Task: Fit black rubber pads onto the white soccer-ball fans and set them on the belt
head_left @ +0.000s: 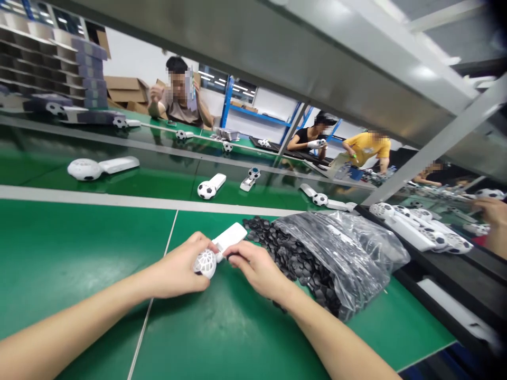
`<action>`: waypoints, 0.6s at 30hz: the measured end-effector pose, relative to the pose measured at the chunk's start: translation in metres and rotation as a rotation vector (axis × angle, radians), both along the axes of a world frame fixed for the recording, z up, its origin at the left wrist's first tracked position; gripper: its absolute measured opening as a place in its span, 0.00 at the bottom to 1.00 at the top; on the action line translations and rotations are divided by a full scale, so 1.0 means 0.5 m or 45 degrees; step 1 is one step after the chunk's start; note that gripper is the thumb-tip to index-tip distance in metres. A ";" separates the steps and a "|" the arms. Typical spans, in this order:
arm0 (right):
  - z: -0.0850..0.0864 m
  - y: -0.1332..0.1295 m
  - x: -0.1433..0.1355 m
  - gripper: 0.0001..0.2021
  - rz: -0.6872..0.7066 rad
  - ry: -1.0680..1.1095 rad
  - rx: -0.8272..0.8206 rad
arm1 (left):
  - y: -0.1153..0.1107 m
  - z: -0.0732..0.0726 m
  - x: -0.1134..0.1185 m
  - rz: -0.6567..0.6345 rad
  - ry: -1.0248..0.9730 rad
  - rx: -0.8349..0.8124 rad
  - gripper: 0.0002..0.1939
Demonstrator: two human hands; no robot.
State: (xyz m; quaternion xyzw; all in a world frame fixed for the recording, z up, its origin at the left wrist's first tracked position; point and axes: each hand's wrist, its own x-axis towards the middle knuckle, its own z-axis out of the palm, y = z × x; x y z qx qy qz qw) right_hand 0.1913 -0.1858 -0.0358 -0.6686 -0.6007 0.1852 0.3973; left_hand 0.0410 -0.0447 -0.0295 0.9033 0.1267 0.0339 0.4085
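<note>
My left hand (184,266) is closed around the round head of a white handheld fan (205,262), styled like a soccer ball with a slotted grille. The fan's flat white handle (232,236) points away to the upper right, just above the green worktable (99,316). Close to the joint between head and handle, my right hand (255,266) pinches a small black piece (229,257), mostly covered by the fingers. Beside that hand, many similar black pieces (304,266) spill out of a clear plastic bag (356,253).
Past the pale table edge (119,198), a green conveyor belt (166,184) carries several soccer-ball fans (206,189). A black tray (415,253) of fans stands at right. Slanted metal posts and a shelf hang overhead. Several people sit across the line; another person's hand (493,211) reaches in at right.
</note>
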 end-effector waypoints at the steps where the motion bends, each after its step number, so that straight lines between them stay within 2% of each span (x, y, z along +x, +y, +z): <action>1: -0.001 0.000 -0.001 0.08 -0.009 0.049 -0.025 | 0.001 -0.001 0.000 0.003 0.003 0.000 0.23; 3: -0.003 -0.001 -0.003 0.06 -0.024 0.126 -0.042 | 0.003 -0.002 0.001 0.008 0.019 -0.002 0.24; 8: -0.004 0.004 -0.017 0.02 -0.038 0.104 0.040 | 0.005 0.000 0.001 0.000 -0.001 0.013 0.23; 13: -0.017 0.017 -0.027 0.04 -0.015 0.428 -0.064 | 0.002 0.003 -0.002 0.018 0.011 0.024 0.23; 18: -0.022 0.023 -0.024 0.06 0.012 0.469 -0.095 | 0.003 0.001 -0.004 0.014 -0.001 0.011 0.23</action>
